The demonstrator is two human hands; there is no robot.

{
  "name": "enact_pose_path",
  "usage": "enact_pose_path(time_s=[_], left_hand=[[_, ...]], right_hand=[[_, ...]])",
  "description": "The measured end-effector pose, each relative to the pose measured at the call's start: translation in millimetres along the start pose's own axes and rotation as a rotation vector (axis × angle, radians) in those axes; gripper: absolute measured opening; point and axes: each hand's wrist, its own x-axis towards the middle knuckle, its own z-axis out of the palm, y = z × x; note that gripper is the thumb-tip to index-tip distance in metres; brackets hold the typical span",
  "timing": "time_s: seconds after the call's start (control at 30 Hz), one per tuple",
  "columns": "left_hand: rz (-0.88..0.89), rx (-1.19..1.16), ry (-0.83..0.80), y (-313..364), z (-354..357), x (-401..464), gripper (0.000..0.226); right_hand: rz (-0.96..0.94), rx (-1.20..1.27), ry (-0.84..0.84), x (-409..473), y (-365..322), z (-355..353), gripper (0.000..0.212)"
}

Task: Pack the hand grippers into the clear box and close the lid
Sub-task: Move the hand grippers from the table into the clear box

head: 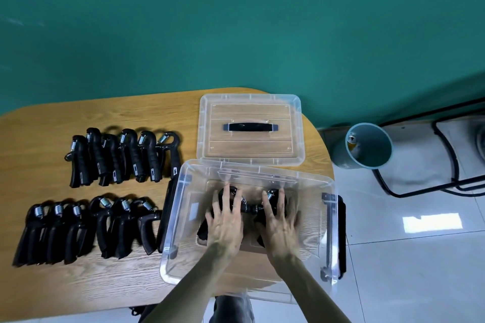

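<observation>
Our left hand [225, 223] and right hand [278, 220] reach down side by side into the box [178, 220], forearms coming up from the bottom edge, palms down and fingers spread straight. Each hand presses flat on a black gripper: the left gripper [227, 195] and the right gripper [273, 198] lie on the box floor with their springs toward the far wall, and something dark joins or sits between them that we cannot make out. The box stands open at the table's [78, 288] near right corner, with dark latches on its left and right ends. Its lid [249, 110] lies flat just behind it, touching or nearly so, its dark handle [250, 127] facing up. Left of the box, two rows of grippers wait on the wood: a far row [123, 156] of six and a near row [86, 228] of about seven. Each bears a small pale label, too small for us to read. On the tiled floor to the right stand a grey bucket [367, 147] and a black frame [446, 165].
</observation>
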Motion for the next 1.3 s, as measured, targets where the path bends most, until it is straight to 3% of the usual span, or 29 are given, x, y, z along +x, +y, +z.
enact_pose_path(time_s=[0.1,0.17,0.3,0.6,1.03,1.3], left_hand=[[0.029,0.01,0.017,1,-13,-8,0.082],[0.056,0.018,0.064,1,-22,-15,0.08],[0.105,-0.021,0.242,-9,-40,-35,0.081],[0.219,0.02,0.376,-59,-114,-71,0.064],[0.073,-0.015,0.42,-251,-201,-112,0.065],[-0.066,0.032,0.27,-360,-209,-139,0.067]], right_hand=[[-0.03,-0.018,0.062,-6,-4,-13,0.072],[-0.045,-0.015,0.137,-12,-9,-24,0.058],[-0.121,0.014,0.257,-30,-28,-50,0.056],[-0.21,-0.063,0.347,-62,-95,-99,0.061],[-0.318,-0.17,0.344,-97,-299,-104,0.058],[-0.336,-0.228,0.3,-108,-404,-86,0.061]])
